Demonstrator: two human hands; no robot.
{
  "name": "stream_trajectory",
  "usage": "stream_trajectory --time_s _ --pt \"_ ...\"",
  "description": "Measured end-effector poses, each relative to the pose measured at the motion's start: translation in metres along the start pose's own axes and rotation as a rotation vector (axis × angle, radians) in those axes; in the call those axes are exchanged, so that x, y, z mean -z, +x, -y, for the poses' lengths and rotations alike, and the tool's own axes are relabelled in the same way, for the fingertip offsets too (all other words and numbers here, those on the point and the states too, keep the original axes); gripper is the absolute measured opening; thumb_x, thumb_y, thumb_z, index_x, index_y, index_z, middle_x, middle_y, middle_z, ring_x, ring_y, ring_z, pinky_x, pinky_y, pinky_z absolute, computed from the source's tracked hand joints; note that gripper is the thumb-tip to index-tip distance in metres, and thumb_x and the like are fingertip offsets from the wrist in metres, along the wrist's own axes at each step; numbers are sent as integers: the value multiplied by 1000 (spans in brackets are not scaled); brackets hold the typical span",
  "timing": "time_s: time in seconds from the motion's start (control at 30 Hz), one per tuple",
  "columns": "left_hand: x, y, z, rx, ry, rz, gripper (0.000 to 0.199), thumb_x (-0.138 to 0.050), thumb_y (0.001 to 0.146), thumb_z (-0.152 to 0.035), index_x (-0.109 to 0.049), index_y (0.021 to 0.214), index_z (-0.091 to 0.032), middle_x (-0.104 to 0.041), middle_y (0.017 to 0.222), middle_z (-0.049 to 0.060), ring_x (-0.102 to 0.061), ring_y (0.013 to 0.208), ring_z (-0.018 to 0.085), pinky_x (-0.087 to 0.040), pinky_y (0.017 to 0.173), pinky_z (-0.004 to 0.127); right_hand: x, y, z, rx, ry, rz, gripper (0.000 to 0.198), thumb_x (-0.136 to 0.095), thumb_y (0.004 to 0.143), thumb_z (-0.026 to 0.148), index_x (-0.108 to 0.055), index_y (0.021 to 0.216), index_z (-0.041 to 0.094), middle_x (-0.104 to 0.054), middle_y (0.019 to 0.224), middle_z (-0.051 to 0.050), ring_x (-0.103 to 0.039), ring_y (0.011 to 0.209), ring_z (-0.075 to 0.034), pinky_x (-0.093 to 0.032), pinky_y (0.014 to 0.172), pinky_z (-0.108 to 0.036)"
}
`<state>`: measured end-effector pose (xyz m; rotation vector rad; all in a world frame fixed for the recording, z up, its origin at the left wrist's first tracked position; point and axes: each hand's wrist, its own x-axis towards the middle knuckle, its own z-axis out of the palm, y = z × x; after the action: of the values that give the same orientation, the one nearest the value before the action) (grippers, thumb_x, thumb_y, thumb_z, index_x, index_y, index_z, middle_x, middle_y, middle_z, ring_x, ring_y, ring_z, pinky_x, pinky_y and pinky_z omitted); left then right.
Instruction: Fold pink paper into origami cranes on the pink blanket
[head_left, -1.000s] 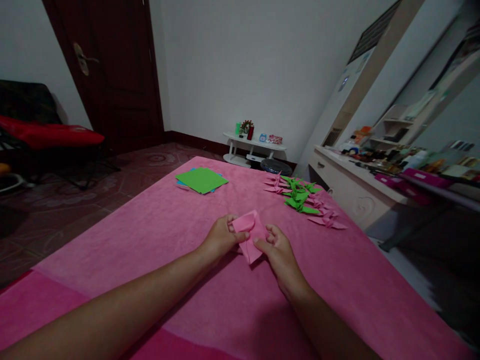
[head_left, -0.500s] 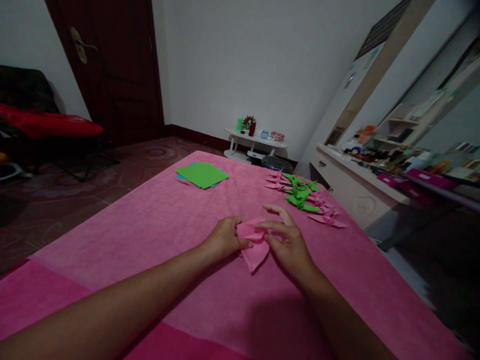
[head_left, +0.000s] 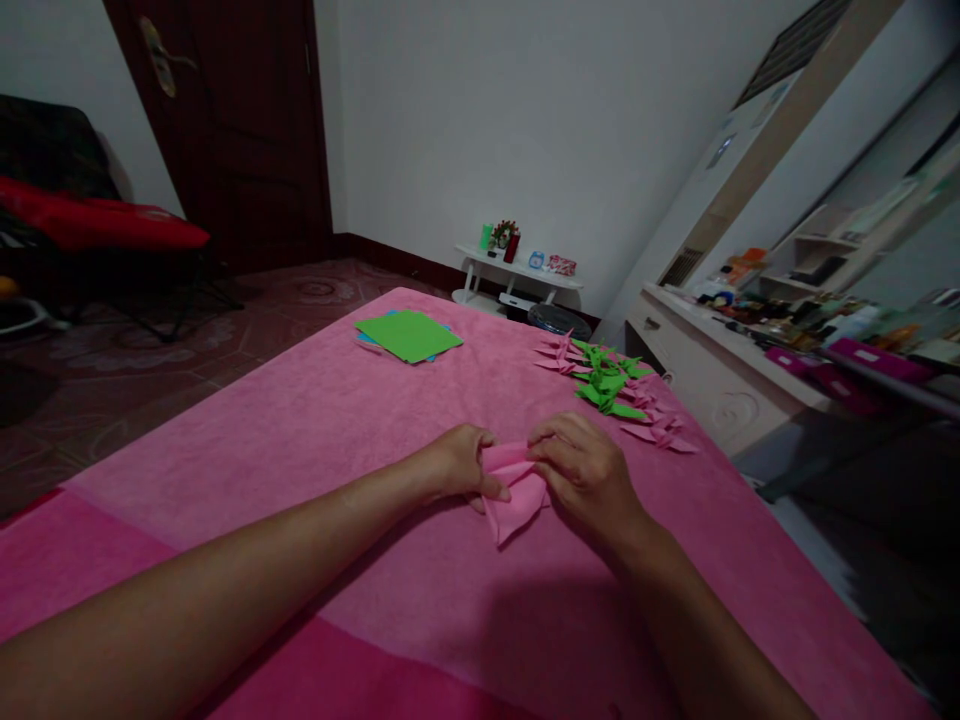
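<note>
A pink sheet of origami paper (head_left: 517,505), partly folded, is held just above the pink cloth between my two hands. My left hand (head_left: 466,465) grips its left side, the thumb lying on top of a fold. On the upper right edge, my right hand (head_left: 581,465) pinches the paper, fingers curled in. The paper's lower corner points toward me. Right of and beyond my right hand lies a cluster of folded paper cranes, some green (head_left: 609,385) and some pink (head_left: 660,432).
A stack of square paper (head_left: 409,335), green on top with blue beneath, lies toward the far left of the pink cloth (head_left: 300,430). Beyond the far edge stands a low white shelf (head_left: 517,265). A cluttered dresser (head_left: 720,350) is at right, a red-covered chair (head_left: 112,228) at left.
The fingers of my right hand, spread over the paper before, have curled in and pinch its upper right edge. My left hand keeps its hold. The view has shifted slightly.
</note>
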<state>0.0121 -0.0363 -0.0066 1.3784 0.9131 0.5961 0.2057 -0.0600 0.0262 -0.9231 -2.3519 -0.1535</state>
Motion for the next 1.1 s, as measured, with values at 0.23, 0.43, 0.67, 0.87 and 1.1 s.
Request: stream_trajectory --time_s 0.23,0.43,0.67,0.87,1.1 --pt "0 -3 -3 -7 25 11 31 -78 48 -18 -55 68 -12 -55 51 -4 -51 44 10 -34 38 17 -4 -3 1 -44 72 -58 10 -54 83 15 -62 78 17 -61 73 -4 -54 73 -18 -42 69 -33" --pt "-1 -1 -1 14 -21 -11 34 -78 46 -17 -58 72 -11 -57 54 -3 -53 46 11 -37 40 18 -9 -4 1 -119 216 -116 18 -51 83 11 -67 82 19 -65 75 -3 -58 72 -17 -45 68 -31" --pt "0 -3 -1 24 -64 7 33 -76 50 -15 -56 76 -11 -57 57 -3 -54 45 9 -39 40 17 -16 -4 13 -419 313 -246 8 -63 75 16 -68 74 21 -67 74 -1 -62 71 -16 -48 69 -29" --pt "0 -3 1 16 -116 26 34 -77 51 -16 -55 77 -10 -59 60 -2 -56 47 10 -44 42 18 -18 -2 20 -635 458 -267 16 -64 69 17 -66 84 18 -66 74 -2 -62 69 -16 -50 64 -27" --pt "-3 -4 2 5 -119 -40 37 -76 52 -19 -55 81 -11 -61 62 0 -60 49 14 -50 45 25 -13 -1 22 -535 566 -156 21 -62 70 21 -65 91 17 -67 91 -7 -62 87 -21 -49 76 -33"
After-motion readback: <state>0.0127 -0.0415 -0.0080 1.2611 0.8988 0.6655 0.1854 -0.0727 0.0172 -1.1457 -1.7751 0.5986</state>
